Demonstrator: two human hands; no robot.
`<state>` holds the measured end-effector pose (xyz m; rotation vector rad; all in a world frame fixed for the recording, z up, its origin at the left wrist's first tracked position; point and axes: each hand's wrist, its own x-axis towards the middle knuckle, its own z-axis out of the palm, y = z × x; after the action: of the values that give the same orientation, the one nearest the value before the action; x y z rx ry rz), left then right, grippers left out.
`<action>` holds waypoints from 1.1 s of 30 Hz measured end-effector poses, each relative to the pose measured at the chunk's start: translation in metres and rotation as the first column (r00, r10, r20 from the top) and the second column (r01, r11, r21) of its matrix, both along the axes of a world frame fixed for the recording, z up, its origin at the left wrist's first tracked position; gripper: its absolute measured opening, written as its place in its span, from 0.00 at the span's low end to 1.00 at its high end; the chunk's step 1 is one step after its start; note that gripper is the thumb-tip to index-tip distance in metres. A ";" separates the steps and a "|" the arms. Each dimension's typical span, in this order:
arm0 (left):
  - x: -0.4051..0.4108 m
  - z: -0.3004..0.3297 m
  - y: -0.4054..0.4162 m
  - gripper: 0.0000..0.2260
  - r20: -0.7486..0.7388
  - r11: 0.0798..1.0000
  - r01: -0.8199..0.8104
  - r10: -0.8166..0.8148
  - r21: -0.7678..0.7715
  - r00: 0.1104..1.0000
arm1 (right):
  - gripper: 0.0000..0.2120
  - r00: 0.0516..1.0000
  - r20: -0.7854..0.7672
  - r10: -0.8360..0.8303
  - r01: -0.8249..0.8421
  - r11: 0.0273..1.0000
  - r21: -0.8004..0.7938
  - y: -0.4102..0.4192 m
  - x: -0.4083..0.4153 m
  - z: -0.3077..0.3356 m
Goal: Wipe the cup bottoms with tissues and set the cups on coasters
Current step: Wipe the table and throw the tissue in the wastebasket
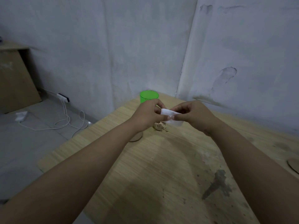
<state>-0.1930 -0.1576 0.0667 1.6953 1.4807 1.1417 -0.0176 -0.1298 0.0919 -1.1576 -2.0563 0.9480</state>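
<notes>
A white tissue (169, 116) is held above the wooden table (161, 167) between both hands. My left hand (149, 114) pinches its left end and my right hand (192, 116) pinches its right end. A green cup (148, 96) stands upright at the table's far corner, just behind my left hand and partly hidden by it. A round brown coaster (136, 137) lies on the table, mostly covered by my left wrist. Another coaster (293, 165) shows at the right edge of the view.
A chipped, crumbly patch (159, 126) marks the tabletop below the hands, and a dark stain (216, 185) lies nearer to me. Grey walls meet behind the table. On the floor to the left are a white cable (68, 122), a charger (21, 116) and a cardboard box (16, 81).
</notes>
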 end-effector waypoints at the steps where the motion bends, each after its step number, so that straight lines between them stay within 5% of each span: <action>1: -0.001 -0.002 0.004 0.12 -0.025 1.000 -0.019 0.020 0.010 0.999 | 0.07 0.999 0.046 0.010 -0.011 1.000 0.019 0.003 -0.002 -0.001; 6: -0.005 -0.021 0.019 0.16 -0.119 0.996 -0.040 0.049 0.076 0.992 | 0.04 0.986 0.164 0.028 -0.042 0.996 0.084 0.026 -0.017 -0.017; 10: -0.018 -0.045 0.021 0.13 -0.244 0.991 -0.084 0.107 0.102 0.964 | 0.06 0.944 0.275 -0.180 0.108 0.961 0.256 0.053 -0.024 -0.038; 16: -0.031 -0.078 0.015 0.09 -0.649 0.990 -0.113 0.140 0.083 0.748 | 0.09 0.785 0.474 -0.400 0.144 0.861 0.488 0.074 -0.037 -0.076; 21: -0.033 -0.079 0.009 0.13 -0.686 0.990 -0.054 0.128 0.128 0.716 | 0.11 0.789 0.543 -0.287 0.055 0.914 0.403 0.072 -0.056 -0.093; 26: -0.020 -0.083 -0.008 0.32 -0.908 0.997 -0.020 -0.065 -0.080 0.414 | 0.15 0.833 0.523 -0.184 -0.002 0.943 0.334 0.071 -0.067 -0.091; 33: 0.004 -0.093 -0.028 0.36 -0.872 0.991 -0.077 -0.056 -0.106 0.486 | 0.17 0.765 0.644 0.006 -0.295 0.892 0.342 0.056 -0.059 -0.091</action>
<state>-0.1888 -0.1859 -0.0261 2.3156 2.0715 0.0349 -0.0763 -0.0742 0.0012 -1.1640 -2.7477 0.1124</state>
